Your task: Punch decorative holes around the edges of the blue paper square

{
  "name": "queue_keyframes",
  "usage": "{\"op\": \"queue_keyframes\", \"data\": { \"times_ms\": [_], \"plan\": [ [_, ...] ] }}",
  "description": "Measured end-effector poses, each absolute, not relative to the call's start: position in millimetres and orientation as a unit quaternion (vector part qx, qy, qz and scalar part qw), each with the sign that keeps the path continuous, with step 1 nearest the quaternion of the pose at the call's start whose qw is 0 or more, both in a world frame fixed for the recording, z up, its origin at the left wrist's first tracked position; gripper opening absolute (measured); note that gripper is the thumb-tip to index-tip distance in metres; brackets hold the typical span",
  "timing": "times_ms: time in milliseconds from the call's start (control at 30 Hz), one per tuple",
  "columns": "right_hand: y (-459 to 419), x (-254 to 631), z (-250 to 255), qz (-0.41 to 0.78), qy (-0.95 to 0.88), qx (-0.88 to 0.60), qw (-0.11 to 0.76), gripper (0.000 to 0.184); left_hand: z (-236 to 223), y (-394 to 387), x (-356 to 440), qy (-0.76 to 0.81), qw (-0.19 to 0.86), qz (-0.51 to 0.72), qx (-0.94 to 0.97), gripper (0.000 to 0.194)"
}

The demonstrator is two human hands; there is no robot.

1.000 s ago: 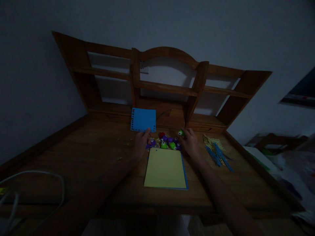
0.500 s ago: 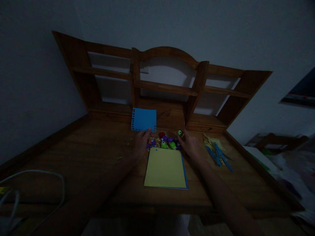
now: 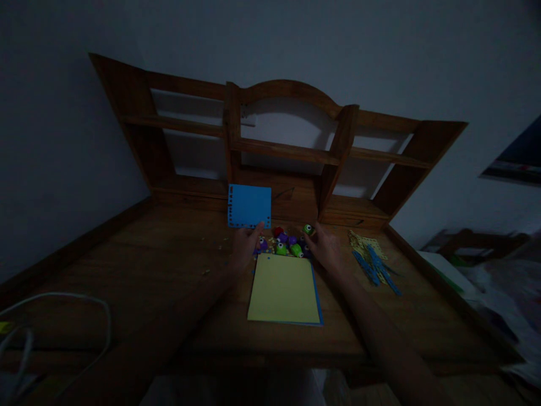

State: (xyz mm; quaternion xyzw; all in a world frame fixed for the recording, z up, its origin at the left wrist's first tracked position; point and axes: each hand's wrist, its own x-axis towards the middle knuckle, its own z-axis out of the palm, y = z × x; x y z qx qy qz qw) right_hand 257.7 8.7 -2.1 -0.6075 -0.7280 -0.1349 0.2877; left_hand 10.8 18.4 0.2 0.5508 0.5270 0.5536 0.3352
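Note:
My left hand (image 3: 245, 246) pinches the lower edge of a blue paper sheet (image 3: 249, 206) between thumb and fingers, holding it raised. Small holes run down the sheet's left side and along its bottom edge. In my right hand (image 3: 325, 246), thumb and forefinger close on a small green one-eyed figure (image 3: 308, 229). Between my hands lie more such figures: a purple one (image 3: 262, 243), a green one (image 3: 281, 248), another green one (image 3: 296, 250) and a red one (image 3: 278, 231). Tiny paper bits are strewn around them. A yellow paper sheet (image 3: 284, 290) lies in front, over blue paper.
Yellow and blue punched paper strips (image 3: 376, 264) are heaped on the right of the wooden desk (image 3: 169, 254). A wooden shelf unit (image 3: 283, 149) rises at the back. On the left a white cable (image 3: 80, 294) curls over the front edge. The light is dim.
My left hand has shifted slightly right with the blue paper sheet, which now stands a little nearer the green figure. My right hand has barely moved.

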Motion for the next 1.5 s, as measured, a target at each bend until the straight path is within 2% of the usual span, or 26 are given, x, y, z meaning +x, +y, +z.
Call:
{"op": "queue_keyframes", "data": {
  "times_ms": [200,400,467,633,933,1500],
  "plan": [
    [9.1,258.0,-2.4,-0.137,-0.732,-0.605,0.281,0.031,-4.1,19.6,13.1,0.518,0.333,0.560,0.554,0.051],
    [9.7,257.3,-3.8,-0.129,-0.731,-0.613,0.269,0.034,5.9,10.4,17.3,0.478,0.334,0.581,0.567,0.040],
    [9.4,256.3,-3.0,-0.128,-0.733,-0.613,0.266,0.035,8.6,6.3,18.8,0.475,0.303,0.577,0.591,0.037],
    [8.2,254.0,-0.4,-0.124,-0.735,-0.612,0.265,0.035,6.2,0.0,22.4,0.501,0.232,0.520,0.652,0.043],
    [7.4,253.5,-2.0,-0.130,-0.732,-0.612,0.270,0.034,11.1,-1.4,22.2,0.437,0.163,0.517,0.718,0.033],
    [7.1,253.4,0.2,-0.124,-0.741,-0.592,0.292,0.033,11.3,-5.7,25.4,0.443,0.212,0.540,0.684,0.029]
  ]
}}
